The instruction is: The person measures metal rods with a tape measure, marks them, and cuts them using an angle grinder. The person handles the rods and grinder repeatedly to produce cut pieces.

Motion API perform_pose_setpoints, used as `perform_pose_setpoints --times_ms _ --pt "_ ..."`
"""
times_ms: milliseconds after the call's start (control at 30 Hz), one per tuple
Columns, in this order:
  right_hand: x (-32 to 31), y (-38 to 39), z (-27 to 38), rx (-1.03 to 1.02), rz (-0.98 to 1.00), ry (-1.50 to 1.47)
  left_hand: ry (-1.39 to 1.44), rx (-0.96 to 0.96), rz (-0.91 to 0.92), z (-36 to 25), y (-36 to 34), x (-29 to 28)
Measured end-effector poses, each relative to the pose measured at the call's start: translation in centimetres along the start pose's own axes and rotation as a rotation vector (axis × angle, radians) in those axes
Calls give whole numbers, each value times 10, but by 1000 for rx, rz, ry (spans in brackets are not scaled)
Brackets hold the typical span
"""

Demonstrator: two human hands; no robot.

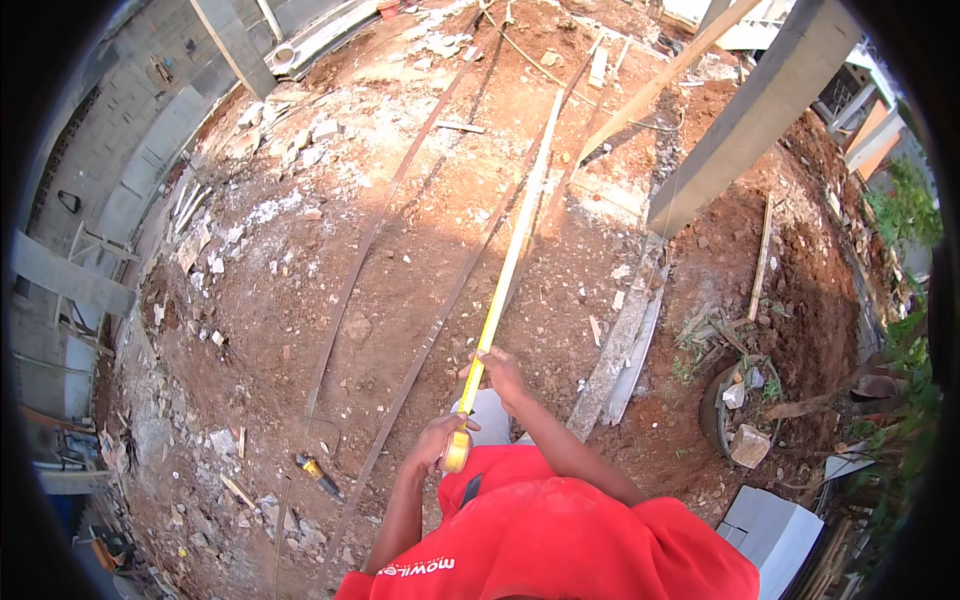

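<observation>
Left hand [432,443] around tape measure [456,453], right hand [504,380] around its blade [508,268] (brown strips [372,230] alongside, grey post [752,118] beyond)

Left of the tape measure [456,455] lies what may be a grinder [319,475].

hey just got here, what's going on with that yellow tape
A person in a red shirt has a yellow tape measure in their left hand, while the right hand holds the tape blade just ahead of it. The blade is pulled well out, running away over reddish soil near long dark strips. A black-and-yellow tool lies on the ground to the left.
</observation>
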State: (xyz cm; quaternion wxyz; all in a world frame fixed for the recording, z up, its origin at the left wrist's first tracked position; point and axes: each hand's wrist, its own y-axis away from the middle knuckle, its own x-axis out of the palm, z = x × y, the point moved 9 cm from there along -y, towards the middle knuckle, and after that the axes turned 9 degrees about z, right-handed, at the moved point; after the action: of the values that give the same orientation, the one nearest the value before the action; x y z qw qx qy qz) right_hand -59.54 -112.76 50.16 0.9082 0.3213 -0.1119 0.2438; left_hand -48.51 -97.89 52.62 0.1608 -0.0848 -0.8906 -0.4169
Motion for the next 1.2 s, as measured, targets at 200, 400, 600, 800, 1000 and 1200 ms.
perform_pose_setpoints --times_ms 200,400,600,800,1000,1200 --pt "-95 -49 99 -99 -150 98 14 -47 123 -30 -33 14" --pt "-204 -125 224 -202 -268 109 101 -86 253 -73 -89 30" --pt "-287 -196 308 -241 -225 209 -87 40 235 -201 -238 60" --pt "-297 -209 298 -154 -162 -3 -427 260 145 -369 -372 126" --pt "-379 -285 320 -136 -184 -2 -651 383 27 -408 -450 138" --pt "-522 -417 367 -150 -345 19 -818 368 -10 -407 -452 132"
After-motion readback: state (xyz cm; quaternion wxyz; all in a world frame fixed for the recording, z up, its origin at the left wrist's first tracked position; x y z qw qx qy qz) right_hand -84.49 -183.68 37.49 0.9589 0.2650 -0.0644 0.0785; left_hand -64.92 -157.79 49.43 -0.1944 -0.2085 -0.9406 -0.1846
